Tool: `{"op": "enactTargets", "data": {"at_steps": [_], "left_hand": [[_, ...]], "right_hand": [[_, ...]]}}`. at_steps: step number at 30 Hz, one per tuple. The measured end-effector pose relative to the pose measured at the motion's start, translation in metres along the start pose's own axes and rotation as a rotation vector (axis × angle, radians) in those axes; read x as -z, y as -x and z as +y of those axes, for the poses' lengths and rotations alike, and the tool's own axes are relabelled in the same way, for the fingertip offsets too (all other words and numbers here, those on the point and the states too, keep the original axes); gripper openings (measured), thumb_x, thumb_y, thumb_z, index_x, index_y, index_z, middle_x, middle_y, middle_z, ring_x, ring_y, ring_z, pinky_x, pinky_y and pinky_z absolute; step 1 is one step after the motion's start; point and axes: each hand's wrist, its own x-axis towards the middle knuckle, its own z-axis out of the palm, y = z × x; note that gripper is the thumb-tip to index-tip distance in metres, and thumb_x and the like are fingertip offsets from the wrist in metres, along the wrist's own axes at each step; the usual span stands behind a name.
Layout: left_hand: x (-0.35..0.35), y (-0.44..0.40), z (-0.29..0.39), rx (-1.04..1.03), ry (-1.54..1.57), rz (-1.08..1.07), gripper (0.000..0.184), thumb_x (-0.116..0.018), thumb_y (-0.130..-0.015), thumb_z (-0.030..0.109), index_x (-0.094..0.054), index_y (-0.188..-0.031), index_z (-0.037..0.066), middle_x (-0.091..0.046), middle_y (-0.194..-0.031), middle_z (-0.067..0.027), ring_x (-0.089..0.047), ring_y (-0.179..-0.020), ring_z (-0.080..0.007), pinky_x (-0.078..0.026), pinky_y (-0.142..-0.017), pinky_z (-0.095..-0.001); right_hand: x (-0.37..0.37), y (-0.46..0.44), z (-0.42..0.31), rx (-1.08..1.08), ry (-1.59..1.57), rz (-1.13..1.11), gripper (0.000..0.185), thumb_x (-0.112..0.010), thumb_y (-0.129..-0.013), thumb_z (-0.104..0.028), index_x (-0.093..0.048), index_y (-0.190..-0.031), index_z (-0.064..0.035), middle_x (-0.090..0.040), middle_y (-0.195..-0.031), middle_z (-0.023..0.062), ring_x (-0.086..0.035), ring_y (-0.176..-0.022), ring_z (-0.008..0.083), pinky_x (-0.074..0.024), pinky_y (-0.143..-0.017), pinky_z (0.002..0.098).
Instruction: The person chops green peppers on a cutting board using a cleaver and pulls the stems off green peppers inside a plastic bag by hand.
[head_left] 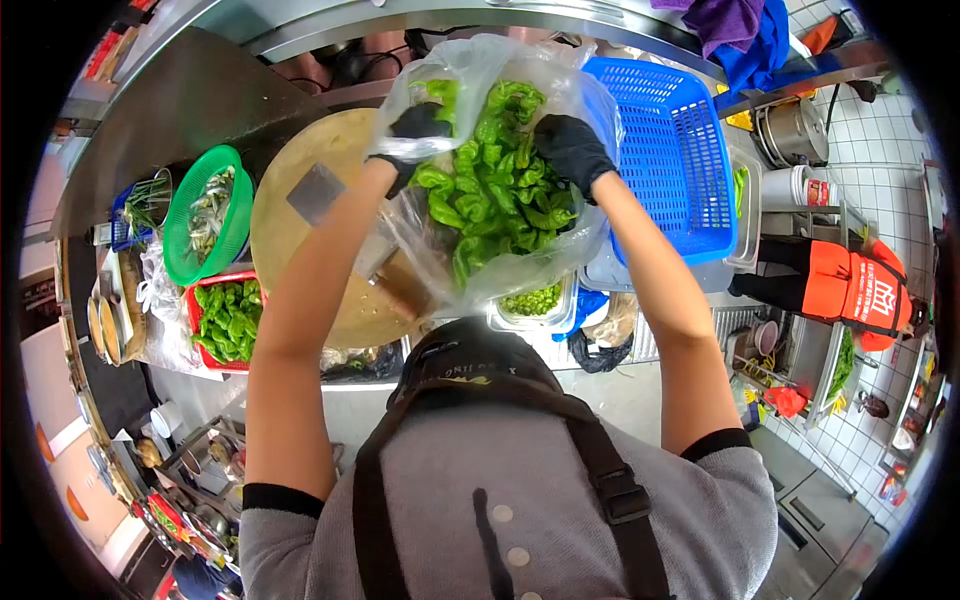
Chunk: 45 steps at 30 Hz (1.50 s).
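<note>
A large clear plastic bag (590,235) full of green peppers (500,190) is held in front of me above the counter. My left hand (415,135), in a black glove, is closed on the left side of the bag's mouth, partly behind a fold of plastic. On the opposite side my black-gloved right hand (572,150) grips the bag beside the peppers; some of its fingertips are hidden. Under my left forearm, a cleaver (316,193) with a wooden handle lies on the round chopping board (290,150).
At right stands a blue basket (725,150). A tub of chopped green pieces (532,300) sits below the bag. On the left are a green basket of small fish (245,215) and a red basket of peppers (230,320). A person in orange (860,290) is farther right.
</note>
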Motion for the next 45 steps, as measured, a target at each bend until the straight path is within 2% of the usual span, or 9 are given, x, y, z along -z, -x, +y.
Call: {"op": "enactTargets", "data": {"at_steps": [3, 7, 11, 13, 17, 19, 27, 38, 45], "left_hand": [[0.003, 0.001, -0.007, 0.018, 0.024, 0.431, 0.031, -0.061, -0.073, 0.024, -0.06, -0.098, 0.004, -0.061, -0.092, -0.0169, -0.058, -0.087, -0.0345, -0.046, -0.079, -0.0408], [-0.017, -0.007, -0.035, -0.054, -0.147, 0.485, 0.038, -0.061, -0.07, 0.022, -0.058, -0.102, 0.002, -0.06, -0.092, -0.0178, -0.058, -0.085, -0.033, -0.045, -0.077, -0.0411], [-0.043, -0.009, -0.017, -0.043, -0.17, 0.416, 0.04, -0.063, -0.071, 0.022, -0.056, -0.106, 0.002, -0.059, -0.096, -0.017, -0.056, -0.088, -0.0316, -0.044, -0.08, -0.04], [-0.055, -0.016, -0.001, -0.027, -0.179, 0.36, 0.041, -0.063, -0.071, 0.021, -0.055, -0.107, 0.002, -0.058, -0.098, -0.0166, -0.056, -0.09, -0.0309, -0.044, -0.081, -0.0394], [-0.076, -0.053, 0.029, 0.037, -0.185, 0.243, 0.044, -0.065, -0.072, 0.02, -0.053, -0.111, 0.002, -0.057, -0.102, -0.0158, -0.054, -0.094, -0.0295, -0.043, -0.084, -0.0383], [-0.085, -0.066, 0.037, 0.06, -0.182, 0.203, 0.046, -0.065, -0.073, 0.02, -0.052, -0.113, 0.002, -0.056, -0.105, -0.0154, -0.054, -0.096, -0.0288, -0.042, -0.085, -0.0377], [-0.051, -0.03, 0.011, 0.018, -0.077, 0.201, 0.052, -0.068, -0.074, 0.019, -0.048, -0.119, 0.002, -0.053, -0.113, -0.0139, -0.051, -0.103, -0.026, -0.04, -0.091, -0.0355], [-0.024, 0.023, 0.116, -0.264, 0.545, 0.389, 0.049, -0.067, -0.081, 0.013, -0.045, -0.123, 0.003, -0.052, -0.118, -0.0067, -0.051, -0.108, -0.0213, -0.041, -0.094, -0.0335], [0.027, 0.118, 0.13, -0.045, 1.285, 0.08, 0.051, -0.067, -0.08, 0.006, -0.045, -0.126, 0.003, -0.055, -0.114, -0.0044, -0.05, -0.106, -0.0128, -0.041, -0.091, -0.0269]], "right_hand": [[-0.031, -0.022, -0.011, 0.024, 0.247, 0.068, 0.031, -0.063, -0.067, -0.022, -0.063, -0.092, -0.0028, -0.063, -0.092, 0.0192, -0.059, -0.087, 0.0361, -0.047, -0.079, 0.0429], [-0.035, -0.023, -0.025, 0.0, 0.37, -0.407, 0.03, -0.062, -0.066, -0.025, -0.066, -0.084, -0.0019, -0.062, -0.09, 0.0248, -0.06, -0.092, 0.0354, -0.0474, -0.079, 0.0451], [0.002, -0.017, -0.002, 0.254, 0.26, -0.43, 0.025, -0.054, -0.073, -0.022, -0.068, -0.086, -0.0057, -0.065, -0.087, 0.0183, -0.062, -0.08, 0.0359, -0.0484, -0.075, 0.0412], [0.022, -0.04, -0.017, -0.027, 0.313, -0.456, 0.026, -0.053, -0.076, -0.022, -0.067, -0.093, -0.0065, -0.061, -0.099, 0.0237, -0.059, -0.095, 0.0335, -0.0452, -0.083, 0.0397], [-0.059, -0.08, 0.029, -0.235, 0.068, 0.322, 0.028, -0.05, -0.083, -0.019, -0.061, -0.106, -0.0051, -0.06, -0.102, 0.017, -0.056, -0.094, 0.0301, -0.0443, -0.084, 0.0366], [-0.064, -0.094, 0.044, -0.367, 0.128, 0.196, 0.028, -0.048, -0.09, -0.026, -0.063, -0.104, -0.0078, -0.062, -0.091, 0.0065, -0.057, -0.077, 0.0206, -0.0464, -0.078, 0.03], [-0.034, -0.07, 0.045, -0.278, -0.006, 0.028, 0.021, -0.049, -0.09, -0.02, -0.063, -0.1, -0.008, -0.062, -0.085, 0.0058, -0.058, -0.071, 0.0193, -0.0483, -0.071, 0.03], [0.025, 0.034, -0.07, -0.588, -1.864, 0.199, 0.018, -0.061, -0.085, -0.016, -0.063, -0.099, -0.0049, -0.061, -0.077, 0.0019, -0.054, -0.06, 0.0103, -0.0474, -0.053, 0.0232], [-0.005, 0.083, -0.11, -0.488, -1.945, 0.131, 0.008, -0.06, -0.087, -0.015, -0.062, -0.091, -0.0081, -0.057, -0.068, 0.0013, -0.053, -0.056, 0.0104, -0.0444, -0.047, 0.0209]]}}
